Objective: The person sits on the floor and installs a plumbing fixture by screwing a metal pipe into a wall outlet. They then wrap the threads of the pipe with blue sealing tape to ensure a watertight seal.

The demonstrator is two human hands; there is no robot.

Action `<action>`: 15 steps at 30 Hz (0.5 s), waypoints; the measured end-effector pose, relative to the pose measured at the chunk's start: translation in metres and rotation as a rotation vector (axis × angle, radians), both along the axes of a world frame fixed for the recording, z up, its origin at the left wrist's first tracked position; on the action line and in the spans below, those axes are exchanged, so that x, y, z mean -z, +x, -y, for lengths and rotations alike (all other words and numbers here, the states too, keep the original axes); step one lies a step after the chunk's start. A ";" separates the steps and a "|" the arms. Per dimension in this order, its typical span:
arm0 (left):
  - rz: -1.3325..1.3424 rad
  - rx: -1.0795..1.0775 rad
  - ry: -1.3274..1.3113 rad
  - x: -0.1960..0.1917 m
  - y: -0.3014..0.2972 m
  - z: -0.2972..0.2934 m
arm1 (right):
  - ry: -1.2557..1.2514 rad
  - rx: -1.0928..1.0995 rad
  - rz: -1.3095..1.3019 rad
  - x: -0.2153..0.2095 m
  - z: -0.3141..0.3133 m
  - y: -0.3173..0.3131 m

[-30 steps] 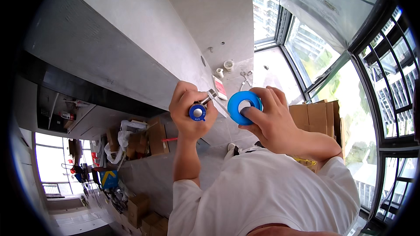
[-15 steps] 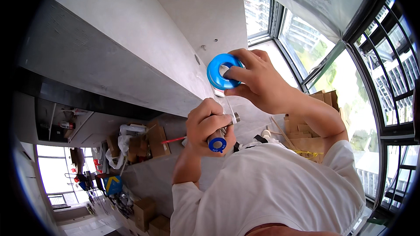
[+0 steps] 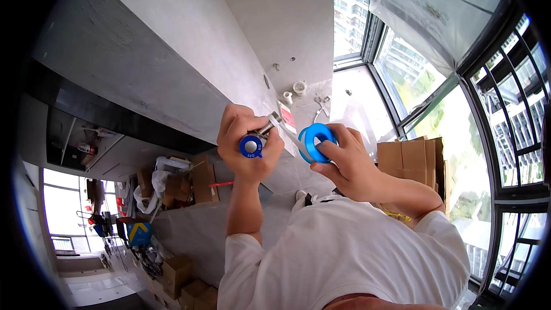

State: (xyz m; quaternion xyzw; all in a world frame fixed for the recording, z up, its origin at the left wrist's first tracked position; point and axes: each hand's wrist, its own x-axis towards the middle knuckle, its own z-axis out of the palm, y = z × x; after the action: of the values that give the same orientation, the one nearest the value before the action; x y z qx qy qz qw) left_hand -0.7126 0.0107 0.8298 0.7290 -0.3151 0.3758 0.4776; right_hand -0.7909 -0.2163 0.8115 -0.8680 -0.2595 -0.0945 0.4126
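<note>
Grip of left hand (image 3: 244, 123) closed round blue-knobbed metal valve (image 3: 251, 147), stem end (image 3: 275, 119) angled forward-right; blue tape spool (image 3: 309, 142) just rightward, pinched by right hand (image 3: 351, 163), white tape (image 3: 293, 136) strung between.

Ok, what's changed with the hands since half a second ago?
The right hand brought the glossy blue ring-shaped spool rightward and nearer the torso; the left hand moved the silver metal valve with the round blue dial leftward and away. Both grips stayed.
</note>
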 end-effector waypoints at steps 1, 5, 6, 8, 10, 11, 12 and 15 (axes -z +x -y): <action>-0.002 -0.005 0.008 0.000 0.005 -0.002 | -0.035 0.028 0.075 -0.008 0.002 -0.003; -0.060 0.080 0.084 0.005 0.006 0.001 | -0.234 0.139 0.384 -0.035 0.007 -0.006; -0.076 0.107 0.115 0.008 0.004 0.001 | -0.285 0.162 0.475 -0.041 0.008 -0.004; -0.114 0.193 0.145 0.010 -0.001 0.001 | -0.312 0.183 0.606 -0.057 0.006 0.004; -0.134 0.289 0.167 0.008 -0.009 0.004 | -0.302 0.188 0.696 -0.064 0.006 0.019; -0.116 0.276 0.169 0.005 -0.015 0.010 | -0.322 0.175 0.725 -0.068 0.009 0.026; -0.086 0.297 0.169 0.005 -0.019 0.010 | -0.307 0.152 0.691 -0.069 0.009 0.033; 0.003 0.374 0.166 0.002 -0.027 0.013 | -0.254 0.111 0.628 -0.073 0.009 0.051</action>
State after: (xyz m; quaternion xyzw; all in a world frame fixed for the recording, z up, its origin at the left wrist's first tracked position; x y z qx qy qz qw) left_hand -0.7397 -0.0020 0.8276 0.6940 -0.4757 0.2545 0.4767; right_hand -0.7403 -0.2254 0.8848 -0.8538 -0.3360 -0.3464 0.1952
